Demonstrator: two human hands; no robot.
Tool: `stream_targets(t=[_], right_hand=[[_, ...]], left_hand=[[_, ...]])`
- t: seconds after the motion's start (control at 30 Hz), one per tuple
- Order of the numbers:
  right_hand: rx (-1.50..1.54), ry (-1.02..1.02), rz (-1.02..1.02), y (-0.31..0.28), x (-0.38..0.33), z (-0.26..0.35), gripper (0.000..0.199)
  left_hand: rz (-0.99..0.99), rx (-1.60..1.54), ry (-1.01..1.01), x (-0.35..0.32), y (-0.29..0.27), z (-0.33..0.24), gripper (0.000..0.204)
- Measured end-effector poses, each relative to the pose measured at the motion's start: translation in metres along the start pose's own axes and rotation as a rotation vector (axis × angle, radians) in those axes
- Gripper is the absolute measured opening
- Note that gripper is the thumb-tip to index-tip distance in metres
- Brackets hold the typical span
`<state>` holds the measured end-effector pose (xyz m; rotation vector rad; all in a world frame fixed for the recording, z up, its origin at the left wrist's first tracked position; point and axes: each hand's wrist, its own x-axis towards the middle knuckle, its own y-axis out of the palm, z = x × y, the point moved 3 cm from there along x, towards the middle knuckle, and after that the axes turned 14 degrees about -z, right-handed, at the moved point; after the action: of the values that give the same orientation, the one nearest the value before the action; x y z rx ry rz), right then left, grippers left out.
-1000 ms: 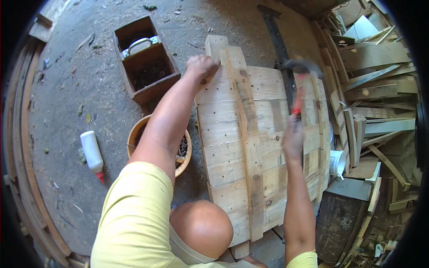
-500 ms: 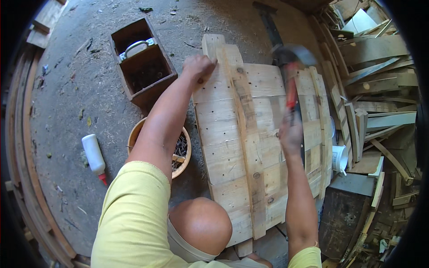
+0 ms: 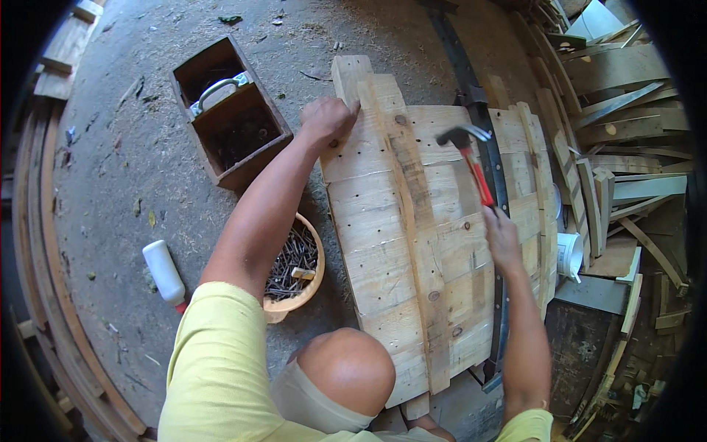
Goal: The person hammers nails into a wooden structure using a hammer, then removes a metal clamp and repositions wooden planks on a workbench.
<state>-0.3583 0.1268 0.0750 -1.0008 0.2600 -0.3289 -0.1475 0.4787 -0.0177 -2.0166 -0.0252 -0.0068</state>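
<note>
My right hand (image 3: 504,239) grips the dark lower handle of a claw hammer (image 3: 475,166) with a red grip section. The hammer's head hangs over a wooden panel (image 3: 372,228) made of several joined planks, near a long dark metal bar clamp (image 3: 490,158) that lies across it. At the panel's far left corner, my left hand (image 3: 329,120) is closed, its thumb and finger pinched beside a raised wooden batten (image 3: 412,199). Whatever is in that pinch is too small to make out. Dark nail heads or holes dot the planks.
Left of the panel sit a bowl of nails (image 3: 317,269), a wooden toolbox with two compartments (image 3: 210,158) and a white glue bottle (image 3: 163,271). To the right stand a white bucket (image 3: 567,255) and a heap of scrap wood (image 3: 626,132). Long boards (image 3: 40,272) line the left edge.
The hammer has moved from over the clamp at the panel's far side to nearer and left of it, its head now less blurred. My left hand stays at the corner.
</note>
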Motion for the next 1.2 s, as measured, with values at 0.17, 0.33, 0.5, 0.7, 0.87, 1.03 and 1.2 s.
stream_targets(t=[0.17, 0.33, 0.5, 0.7, 0.87, 1.03, 1.2], right_hand=[[-0.460, 0.034, 0.255, -0.083, -0.043, -0.005, 0.046], [-0.455, 0.153, 0.233, -0.101, -0.066, -0.034, 0.054], [-0.480, 0.130, 0.287, -0.100, -0.045, -0.009, 0.053], [-0.593, -0.051, 0.188, -0.093, -0.082, -0.019, 0.041], [-0.521, 0.041, 0.043, -0.088, -0.136, -0.024, 0.036], [-0.171, 0.123, -0.153, -0.118, -0.248, -0.112, 0.033], [-0.127, 0.351, -0.264, -0.157, -0.368, -0.213, 0.036]], left_hand=[[-0.034, -0.020, 0.035, 0.000, -0.006, 0.020, 0.071], [-0.043, -0.012, 0.030, 0.011, -0.002, -0.009, 0.071], [0.046, 0.009, -0.026, 0.008, 0.001, 0.004, 0.071], [-0.011, 0.004, 0.001, 0.004, -0.005, 0.001, 0.070], [-0.031, 0.021, 0.005, 0.005, 0.002, 0.015, 0.062], [-0.761, -0.413, 0.550, -0.058, -0.049, 0.017, 0.024], [-0.325, -0.462, 0.474, -0.204, -0.067, 0.073, 0.010]])
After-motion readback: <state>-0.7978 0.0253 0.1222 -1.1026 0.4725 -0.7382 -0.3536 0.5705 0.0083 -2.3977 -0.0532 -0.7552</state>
